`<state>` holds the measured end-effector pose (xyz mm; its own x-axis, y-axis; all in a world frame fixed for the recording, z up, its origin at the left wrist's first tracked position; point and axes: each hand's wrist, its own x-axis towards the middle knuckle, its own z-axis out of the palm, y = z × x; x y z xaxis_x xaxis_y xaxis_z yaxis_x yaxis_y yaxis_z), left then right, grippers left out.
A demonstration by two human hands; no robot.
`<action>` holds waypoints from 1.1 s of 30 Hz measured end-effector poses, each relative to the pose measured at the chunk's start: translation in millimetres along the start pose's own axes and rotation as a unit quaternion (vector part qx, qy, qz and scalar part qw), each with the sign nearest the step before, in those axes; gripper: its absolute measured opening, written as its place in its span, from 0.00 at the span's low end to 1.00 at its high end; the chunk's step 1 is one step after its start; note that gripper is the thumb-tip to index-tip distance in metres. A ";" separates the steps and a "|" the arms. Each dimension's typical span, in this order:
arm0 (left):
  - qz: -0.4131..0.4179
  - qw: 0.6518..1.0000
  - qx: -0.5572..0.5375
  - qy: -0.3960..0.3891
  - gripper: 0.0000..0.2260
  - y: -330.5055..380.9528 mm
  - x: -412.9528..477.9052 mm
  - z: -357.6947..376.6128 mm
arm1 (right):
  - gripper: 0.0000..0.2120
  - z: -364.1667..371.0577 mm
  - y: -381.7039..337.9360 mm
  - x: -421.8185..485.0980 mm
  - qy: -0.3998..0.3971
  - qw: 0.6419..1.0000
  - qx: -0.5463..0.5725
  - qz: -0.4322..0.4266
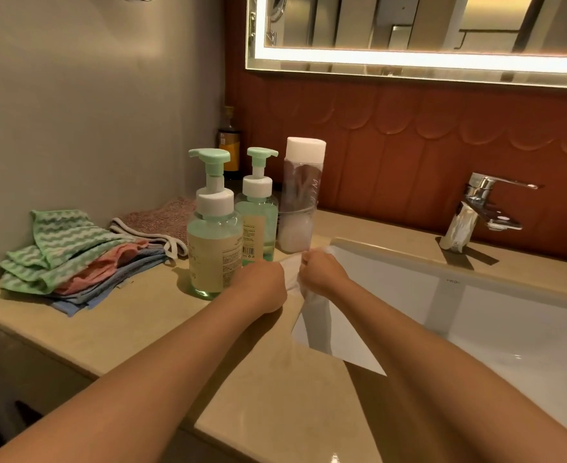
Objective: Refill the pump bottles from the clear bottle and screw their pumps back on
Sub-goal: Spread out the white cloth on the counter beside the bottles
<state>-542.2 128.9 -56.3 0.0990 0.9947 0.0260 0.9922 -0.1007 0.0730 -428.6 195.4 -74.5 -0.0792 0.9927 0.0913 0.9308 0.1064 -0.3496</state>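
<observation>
Head view: left hand (262,285), right hand (322,270), fingers curled, pinching white paper sheet (335,339) over beige counter (141,322). Larger green-pump translucent bottle (213,242), smaller green-pump bottle (258,225), pumps on, beyond left hand; clear white-capped bottle (300,195) upright beside.

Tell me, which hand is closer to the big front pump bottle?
Left. The left hand is beside the big front pump bottle; the right hand is farther right, over the sink edge.
</observation>
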 end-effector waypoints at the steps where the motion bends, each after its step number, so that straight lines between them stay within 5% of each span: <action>1: -0.008 1.000 -0.004 -0.004 0.13 1.2 3.9 1.2 | 0.13 -0.8 0.5 3.4 -0.007 1.000 -0.011 -0.006; 14: -0.014 0.999 -0.038 0.006 0.13 -1.1 16.4 4.1 | 0.14 1.1 1.0 9.7 -0.003 1.000 -0.009 -0.013; 19: 0.007 0.999 -0.041 0.002 0.16 -1.9 10.4 2.4 | 0.31 -4.1 -5.6 6.0 0.046 0.991 0.121 0.024; 23: 0.005 0.999 -0.038 -0.018 0.13 -3.2 9.2 -0.5 | 0.18 -0.3 -4.3 1.3 0.003 0.999 0.042 0.004; 33: 0.029 0.999 -0.016 -0.010 0.17 -8.1 -33.0 3.6 | 0.15 -2.4 -8.8 -42.5 -0.051 0.995 -0.024 -0.081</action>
<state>-553.2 96.9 -61.3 0.1584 0.9873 0.0104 0.9819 -0.1586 0.1036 -432.6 152.1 -73.0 -0.2633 0.9635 0.0475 0.9184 0.2654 -0.2935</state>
